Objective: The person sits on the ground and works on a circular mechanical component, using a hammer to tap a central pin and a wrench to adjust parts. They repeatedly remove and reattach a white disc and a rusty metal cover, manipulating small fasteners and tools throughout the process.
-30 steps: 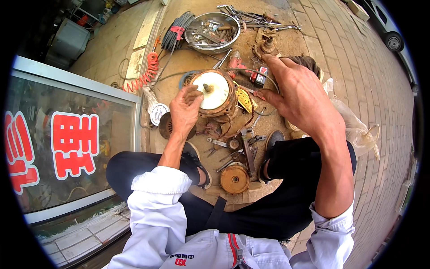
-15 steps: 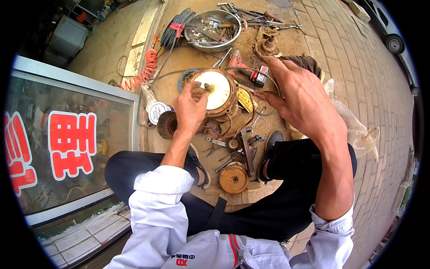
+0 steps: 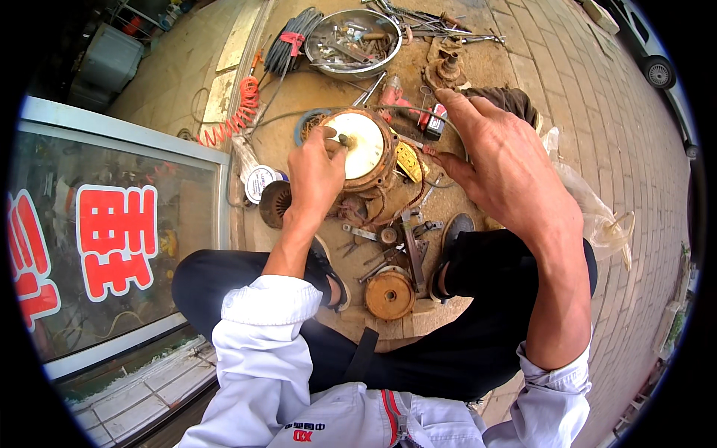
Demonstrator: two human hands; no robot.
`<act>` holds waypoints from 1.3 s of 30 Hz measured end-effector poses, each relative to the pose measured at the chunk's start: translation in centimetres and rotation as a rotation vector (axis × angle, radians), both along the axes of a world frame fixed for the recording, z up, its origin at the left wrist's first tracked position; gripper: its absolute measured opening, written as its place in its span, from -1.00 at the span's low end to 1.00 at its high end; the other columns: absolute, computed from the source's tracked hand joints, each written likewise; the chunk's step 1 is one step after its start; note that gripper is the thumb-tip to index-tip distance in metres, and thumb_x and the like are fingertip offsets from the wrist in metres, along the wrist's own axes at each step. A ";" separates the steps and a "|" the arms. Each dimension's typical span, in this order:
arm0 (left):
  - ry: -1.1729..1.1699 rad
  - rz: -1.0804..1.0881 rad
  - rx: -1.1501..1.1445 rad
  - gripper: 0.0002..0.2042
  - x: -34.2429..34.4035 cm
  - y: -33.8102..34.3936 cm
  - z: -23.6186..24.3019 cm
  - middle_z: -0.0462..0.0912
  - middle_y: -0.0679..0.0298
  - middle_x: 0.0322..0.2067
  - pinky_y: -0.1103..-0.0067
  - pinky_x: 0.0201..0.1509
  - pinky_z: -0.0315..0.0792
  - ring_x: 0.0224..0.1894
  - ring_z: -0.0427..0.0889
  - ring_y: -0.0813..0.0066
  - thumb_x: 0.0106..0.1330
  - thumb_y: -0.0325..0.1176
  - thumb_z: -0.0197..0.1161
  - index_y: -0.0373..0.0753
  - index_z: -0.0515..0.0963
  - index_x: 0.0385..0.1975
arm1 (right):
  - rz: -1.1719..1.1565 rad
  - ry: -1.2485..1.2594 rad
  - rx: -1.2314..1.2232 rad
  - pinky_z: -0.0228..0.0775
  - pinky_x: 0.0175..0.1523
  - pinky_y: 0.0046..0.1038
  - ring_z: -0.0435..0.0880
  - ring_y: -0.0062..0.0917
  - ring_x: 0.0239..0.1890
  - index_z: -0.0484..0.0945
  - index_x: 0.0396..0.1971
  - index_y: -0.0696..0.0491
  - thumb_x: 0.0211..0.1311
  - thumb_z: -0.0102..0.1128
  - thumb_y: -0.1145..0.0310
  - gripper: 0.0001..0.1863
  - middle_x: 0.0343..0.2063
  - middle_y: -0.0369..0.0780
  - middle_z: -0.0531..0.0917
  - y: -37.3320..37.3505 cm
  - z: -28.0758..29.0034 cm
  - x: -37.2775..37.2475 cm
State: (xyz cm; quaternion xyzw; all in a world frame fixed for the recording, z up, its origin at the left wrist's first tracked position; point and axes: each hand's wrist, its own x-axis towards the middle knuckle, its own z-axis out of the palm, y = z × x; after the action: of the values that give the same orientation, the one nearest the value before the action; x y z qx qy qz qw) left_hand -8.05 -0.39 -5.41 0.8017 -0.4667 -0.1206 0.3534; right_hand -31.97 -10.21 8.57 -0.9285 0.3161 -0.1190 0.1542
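Observation:
A round rusty metal housing [image 3: 383,166] with a cream-coloured disc [image 3: 364,134] across its top sits on the ground in front of me. My left hand [image 3: 315,166] is over the disc's left side, fingers curled and closed at a short dark stub [image 3: 344,140] near the middle. Raised to the right of the housing, my right hand [image 3: 508,153] has its thumb and fingers spread apart. A dark cable [image 3: 299,114] runs across behind the housing toward that hand. By the right thumb tip lies a thin tool with a red end [image 3: 427,149]; whether they touch is unclear.
A red cordless drill [image 3: 396,101] and a metal bowl of parts [image 3: 321,69] lie farther off. A rusty disc [image 3: 390,293] and several tools are between my feet. At left stand a glass door [image 3: 187,216], a coiled red hose [image 3: 243,112] and a tub [image 3: 261,181].
The fingers of my left hand have shifted slightly at the stub. My right hand keeps nearly the same place and spread. The whole view has moved a little.

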 end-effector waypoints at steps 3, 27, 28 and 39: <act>0.102 0.003 -0.056 -0.73 0.4 0.2 -0.5 0.80 0.00 -0.30 0.42 -0.14 0.65 -0.24 0.83 0.24 0.26 -0.51 0.41 -0.44 0.62 -0.07 | 0.017 -0.029 0.008 0.50 0.07 -0.11 0.66 0.03 -0.05 0.43 0.28 0.26 0.17 0.45 0.43 -0.33 -0.12 0.09 0.66 0.2 0.1 0.1; -0.163 -0.101 -0.272 -0.89 0.9 1.4 -3.4 0.68 0.08 -0.35 0.31 -0.13 0.55 -0.25 0.68 0.08 0.21 -0.48 0.46 -0.34 0.72 -0.31 | -0.031 0.061 0.004 0.51 0.04 -0.08 0.68 0.02 -0.08 0.50 0.02 0.23 0.23 0.38 0.39 -0.58 -0.24 0.08 0.68 -0.1 -0.7 -2.0; -0.155 -0.085 -0.257 -0.88 0.7 1.3 -3.4 0.68 0.07 -0.34 0.31 -0.12 0.55 -0.24 0.68 0.08 0.21 -0.47 0.46 -0.34 0.72 -0.31 | -0.036 0.063 0.001 0.51 0.04 -0.08 0.68 0.02 -0.08 0.50 0.03 0.24 0.23 0.38 0.38 -0.57 -0.23 0.08 0.68 0.1 -0.6 -2.2; -0.188 -0.112 -0.303 -0.84 1.1 1.3 -3.5 0.68 0.13 -0.42 0.45 -0.33 0.50 -0.44 0.65 0.31 0.20 -0.46 0.49 -0.36 0.74 -0.27 | -0.069 0.134 0.075 0.49 0.19 -0.11 0.63 0.04 0.11 0.44 0.27 0.22 0.14 0.43 0.46 -0.34 0.08 0.10 0.65 0.2 -0.1 -1.1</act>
State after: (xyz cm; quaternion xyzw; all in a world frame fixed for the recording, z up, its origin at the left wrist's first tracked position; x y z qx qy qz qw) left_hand -6.90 0.90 -8.91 0.7199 -0.5543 0.0072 0.4176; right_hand -33.04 -10.05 8.43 -0.9166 0.3615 -0.0501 0.1631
